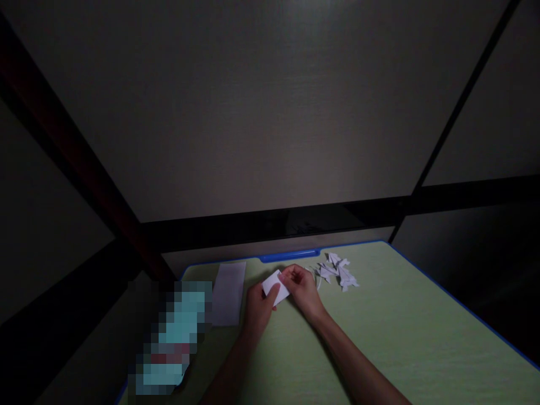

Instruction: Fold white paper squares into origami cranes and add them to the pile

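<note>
Both my hands meet over the far middle of a light green table (379,337). Between them is a small white piece of paper (275,286), partly folded and held just above the tabletop. My left hand (259,306) grips its lower left side with thumb on top. My right hand (300,287) pinches its upper right edge with curled fingers. The room is dim, so the paper's folds are hard to make out.
A flat white sheet (229,292) lies to the left of my hands. Several folded white paper figures (337,271) are heaped to the right near the far edge. The table has a blue rim with a blue handle (290,256). A blurred teal patch (175,337) covers the left corner.
</note>
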Demonstrator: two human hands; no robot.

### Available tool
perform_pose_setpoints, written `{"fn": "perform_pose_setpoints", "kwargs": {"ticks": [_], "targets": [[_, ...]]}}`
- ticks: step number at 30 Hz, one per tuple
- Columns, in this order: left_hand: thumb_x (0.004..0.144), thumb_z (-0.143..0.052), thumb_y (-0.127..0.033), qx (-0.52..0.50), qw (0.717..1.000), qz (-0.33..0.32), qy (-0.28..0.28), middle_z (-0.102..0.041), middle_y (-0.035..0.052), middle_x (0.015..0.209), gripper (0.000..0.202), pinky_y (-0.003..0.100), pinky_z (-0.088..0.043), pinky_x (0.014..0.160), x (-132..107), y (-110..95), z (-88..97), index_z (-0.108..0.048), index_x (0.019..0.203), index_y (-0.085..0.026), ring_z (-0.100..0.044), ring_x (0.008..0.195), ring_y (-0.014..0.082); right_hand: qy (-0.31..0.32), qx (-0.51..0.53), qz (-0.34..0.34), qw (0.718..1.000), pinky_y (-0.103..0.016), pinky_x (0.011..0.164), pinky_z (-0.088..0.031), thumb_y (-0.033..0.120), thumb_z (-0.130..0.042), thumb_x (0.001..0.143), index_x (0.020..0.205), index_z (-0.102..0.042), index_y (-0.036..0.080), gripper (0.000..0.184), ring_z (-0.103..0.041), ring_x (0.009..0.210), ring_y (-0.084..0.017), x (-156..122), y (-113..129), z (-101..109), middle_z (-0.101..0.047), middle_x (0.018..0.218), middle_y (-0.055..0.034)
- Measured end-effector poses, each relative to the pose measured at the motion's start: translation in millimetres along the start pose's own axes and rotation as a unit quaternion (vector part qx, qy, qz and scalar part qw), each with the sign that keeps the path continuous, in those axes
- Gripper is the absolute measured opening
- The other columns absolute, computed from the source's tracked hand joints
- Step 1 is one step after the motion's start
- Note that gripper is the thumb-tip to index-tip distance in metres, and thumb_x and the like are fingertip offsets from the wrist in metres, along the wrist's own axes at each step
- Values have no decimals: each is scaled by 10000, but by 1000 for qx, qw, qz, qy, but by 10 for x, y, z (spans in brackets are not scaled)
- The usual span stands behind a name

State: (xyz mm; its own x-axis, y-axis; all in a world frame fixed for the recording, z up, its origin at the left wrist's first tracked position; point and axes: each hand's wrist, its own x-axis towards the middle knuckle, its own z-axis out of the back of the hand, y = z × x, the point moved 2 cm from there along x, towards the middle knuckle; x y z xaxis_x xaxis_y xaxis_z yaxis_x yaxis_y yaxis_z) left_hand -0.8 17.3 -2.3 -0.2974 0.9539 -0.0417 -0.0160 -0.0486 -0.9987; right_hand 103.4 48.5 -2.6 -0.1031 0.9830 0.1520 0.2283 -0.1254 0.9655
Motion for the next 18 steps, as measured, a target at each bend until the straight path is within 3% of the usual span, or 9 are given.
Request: {"fn": "perform_pose_setpoints", "kwargs": {"ticks": [18], "targets": [[527,-625,-271,16,1000,-14,21,-536,-6,406,176,178,-328,307,-49,-79,1,-610,535,-96,-443,346,95,-15,1,-3,1000,-194,411,-311,278,-658,561,547,-511,151,194,-411,437,-82,-18,48,-12,-474,474,43]]}}
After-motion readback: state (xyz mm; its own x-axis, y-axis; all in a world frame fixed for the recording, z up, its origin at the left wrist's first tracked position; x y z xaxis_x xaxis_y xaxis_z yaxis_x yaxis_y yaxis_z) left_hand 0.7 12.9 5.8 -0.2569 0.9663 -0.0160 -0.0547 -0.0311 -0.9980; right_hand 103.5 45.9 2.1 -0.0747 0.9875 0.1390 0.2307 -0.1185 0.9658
